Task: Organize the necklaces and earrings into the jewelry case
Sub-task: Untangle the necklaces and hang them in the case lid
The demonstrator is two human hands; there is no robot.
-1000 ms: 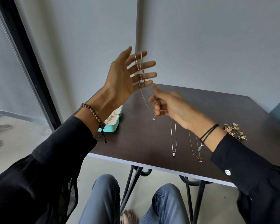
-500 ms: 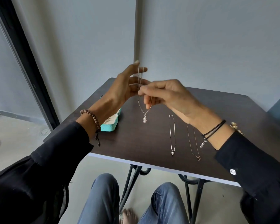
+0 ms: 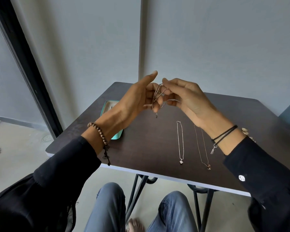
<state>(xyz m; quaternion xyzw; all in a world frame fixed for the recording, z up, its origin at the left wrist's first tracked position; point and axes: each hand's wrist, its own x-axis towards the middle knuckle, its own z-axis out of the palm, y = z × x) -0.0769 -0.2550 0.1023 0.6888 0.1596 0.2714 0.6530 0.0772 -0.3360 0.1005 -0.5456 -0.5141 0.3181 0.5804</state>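
Hovering above the far half of the table (image 3: 149,148), both hands meet around one necklace (image 3: 158,93). The left hand (image 3: 136,102) is raised with its palm turned to the right, its thumb stretched upward and its fingers fairly straight and close together; the thin chain is looped several times round those fingers, and its small pendant (image 3: 156,116) dangles free, clear of the table top. The right hand (image 3: 187,99) pinches the same chain between thumb and forefinger close to the left fingertips, its other fingers curled below. The teal jewelry case (image 3: 110,105) lies on the left side of the table, toward the far edge; a little of its pale lining shows, and the rest is hidden behind the left wrist. Two more necklaces lie stretched out straight on the table's right half, their pendants pointing at the near edge: a silver necklace (image 3: 180,141) and, just to its right and not touching it, a gold necklace (image 3: 201,146). At the table's right side a small heap of earrings (image 3: 245,130) peeks out from behind the right wrist, too hidden to count. A brown bead bracelet (image 3: 99,131) circles the left wrist, black cords (image 3: 224,135) the right, and both arms wear dark sleeves (image 3: 264,171).
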